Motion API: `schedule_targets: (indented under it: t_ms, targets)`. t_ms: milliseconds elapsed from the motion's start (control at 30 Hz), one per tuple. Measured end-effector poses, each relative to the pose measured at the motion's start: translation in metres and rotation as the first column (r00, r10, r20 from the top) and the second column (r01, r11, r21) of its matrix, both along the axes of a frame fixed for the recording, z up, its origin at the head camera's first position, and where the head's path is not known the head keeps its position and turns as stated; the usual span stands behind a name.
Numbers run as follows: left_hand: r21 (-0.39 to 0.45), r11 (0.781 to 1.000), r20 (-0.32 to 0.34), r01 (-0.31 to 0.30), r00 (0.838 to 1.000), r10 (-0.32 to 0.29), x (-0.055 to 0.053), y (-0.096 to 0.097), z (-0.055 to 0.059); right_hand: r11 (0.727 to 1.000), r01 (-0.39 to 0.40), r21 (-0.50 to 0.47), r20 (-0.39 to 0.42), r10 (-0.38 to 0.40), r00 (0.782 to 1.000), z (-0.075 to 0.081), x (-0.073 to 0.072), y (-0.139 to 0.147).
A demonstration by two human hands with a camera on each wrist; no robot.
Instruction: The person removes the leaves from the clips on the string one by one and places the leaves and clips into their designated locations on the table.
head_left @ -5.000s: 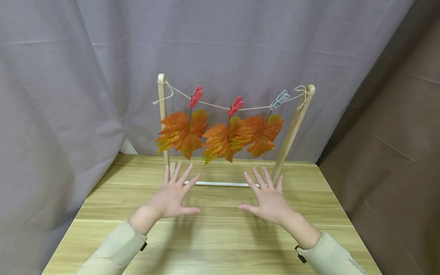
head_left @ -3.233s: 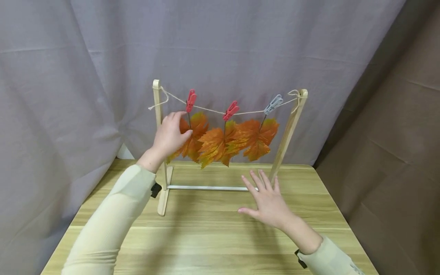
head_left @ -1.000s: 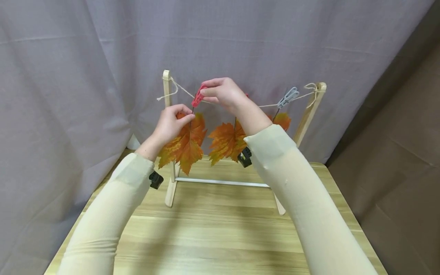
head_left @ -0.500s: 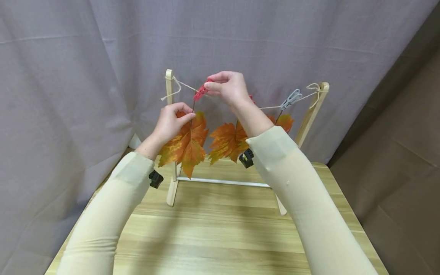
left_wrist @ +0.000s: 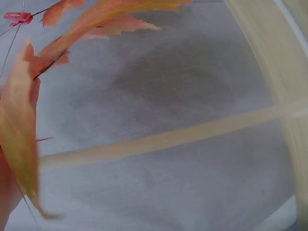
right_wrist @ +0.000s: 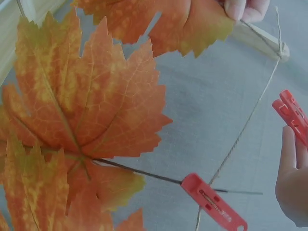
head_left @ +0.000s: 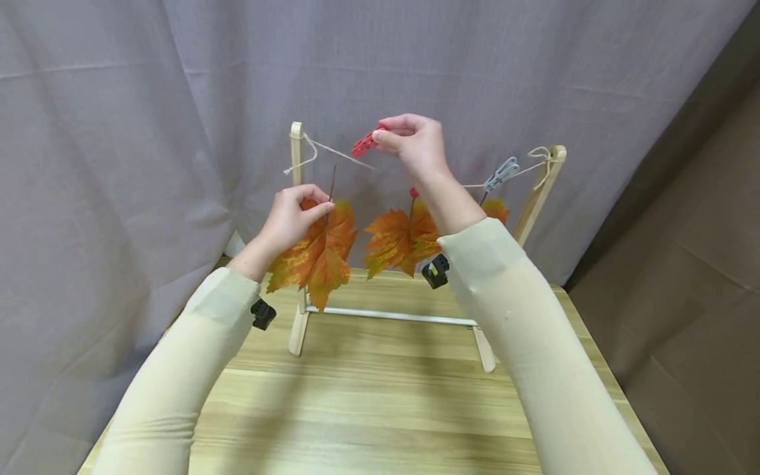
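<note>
In the head view my left hand (head_left: 295,214) pinches the dark stem of an orange maple leaf (head_left: 320,260), whose stem tip points up free of the twine (head_left: 335,152). Up and to the right, my right hand (head_left: 418,146) pinches a red clothespin (head_left: 365,143), which is off the twine. The right wrist view shows a second red clothespin (right_wrist: 211,202) clamping another leaf's stem to the line; that leaf (right_wrist: 110,101) hangs still. A grey clothespin (head_left: 501,173) holds a third leaf (head_left: 495,210), mostly hidden behind my right forearm. The held leaf fills the left of the left wrist view.
The twine is tied between two wooden posts, left (head_left: 297,148) and right (head_left: 541,191). A white rod (head_left: 392,315) joins their feet on the wooden table (head_left: 356,409). A grey curtain (head_left: 415,53) hangs close behind.
Both hands have risen from above the table to the leftmost leaf. My right hand has drawn its red clothespin off the line, up and right; the leaf in my left hand has come free.
</note>
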State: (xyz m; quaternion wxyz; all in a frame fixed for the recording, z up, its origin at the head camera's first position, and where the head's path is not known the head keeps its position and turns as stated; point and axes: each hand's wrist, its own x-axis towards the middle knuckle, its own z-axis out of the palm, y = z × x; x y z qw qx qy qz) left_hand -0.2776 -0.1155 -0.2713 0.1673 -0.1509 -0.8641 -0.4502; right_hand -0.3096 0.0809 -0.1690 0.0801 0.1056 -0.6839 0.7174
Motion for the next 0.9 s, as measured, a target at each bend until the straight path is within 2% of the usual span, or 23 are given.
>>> schedule_targets:
  t_ms: [133, 333, 500, 600, 700, 800, 900]
  targets:
    - [0.011, 1.0, -0.008, 0.008, 1.0, -0.008, 0.003, -0.008, -0.005, 1.0, -0.019, 0.002, 0.001, 0.019, 1.0, 0.001, 0.004, 0.007]
    - [0.015, 0.999, -0.008, 0.028, 1.0, -0.028, 0.008, -0.021, -0.014, 0.996, -0.025, 0.083, 0.031, 0.023, 0.999, 0.0, 0.016, 0.02]
    - [0.039, 0.998, 0.015, 0.041, 0.999, -0.042, 0.011, -0.026, -0.019, 0.989, -0.048, 0.142, 0.004, 0.048, 0.999, -0.003, 0.027, 0.031]
    - [0.068, 0.996, 0.029, 0.052, 0.998, -0.054, 0.012, -0.027, -0.024, 0.983, -0.1, 0.156, -0.005, 0.102, 0.995, -0.009, 0.036, 0.039]
    - [0.077, 0.995, 0.034, 0.064, 0.997, -0.066, 0.012, -0.029, -0.029, 0.972, -0.212, 0.106, -0.01, 0.214, 0.977, -0.02, 0.044, 0.05]
    - [0.041, 0.997, 0.028, 0.062, 0.998, -0.063, 0.014, -0.032, -0.033, 0.952, -0.3, 0.06, -0.009, 0.301, 0.954, -0.031, 0.051, 0.062]
    - [-0.007, 0.998, 0.041, 0.059, 0.997, -0.058, 0.017, -0.036, -0.037, 0.945, -0.319, 0.07, 0.005, 0.32, 0.947, -0.04, 0.056, 0.074]
